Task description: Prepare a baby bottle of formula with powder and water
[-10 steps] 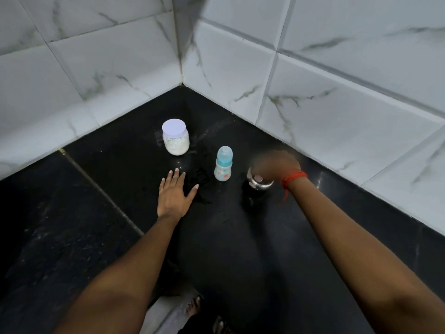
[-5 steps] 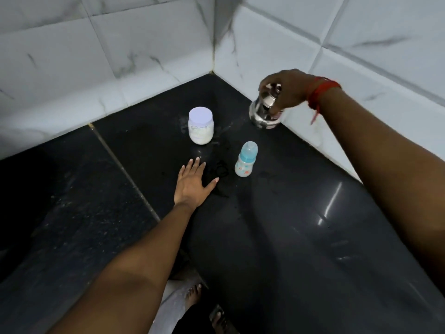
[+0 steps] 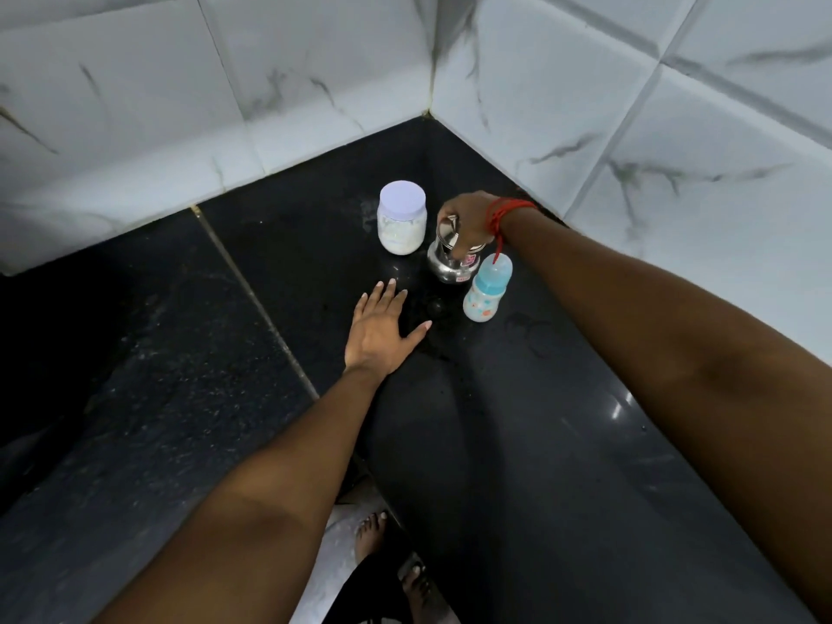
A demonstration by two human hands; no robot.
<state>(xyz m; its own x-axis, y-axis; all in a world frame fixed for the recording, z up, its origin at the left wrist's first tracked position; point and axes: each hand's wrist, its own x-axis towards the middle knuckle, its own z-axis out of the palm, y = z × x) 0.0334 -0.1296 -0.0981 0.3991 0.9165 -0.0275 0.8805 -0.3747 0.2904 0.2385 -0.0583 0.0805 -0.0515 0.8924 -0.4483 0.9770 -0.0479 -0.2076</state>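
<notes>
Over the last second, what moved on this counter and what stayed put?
The right hand lifted the steel pot from right of the baby bottle, carried it up and brought it down between the bottle and the powder jar, still gripping its top. The left hand stayed flat on the counter; jar and bottle did not move.

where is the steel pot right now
In the head view the steel pot is near the tiled corner of the black counter, between the powder jar to its left and the baby bottle to its right, gripped by the right hand.
</notes>
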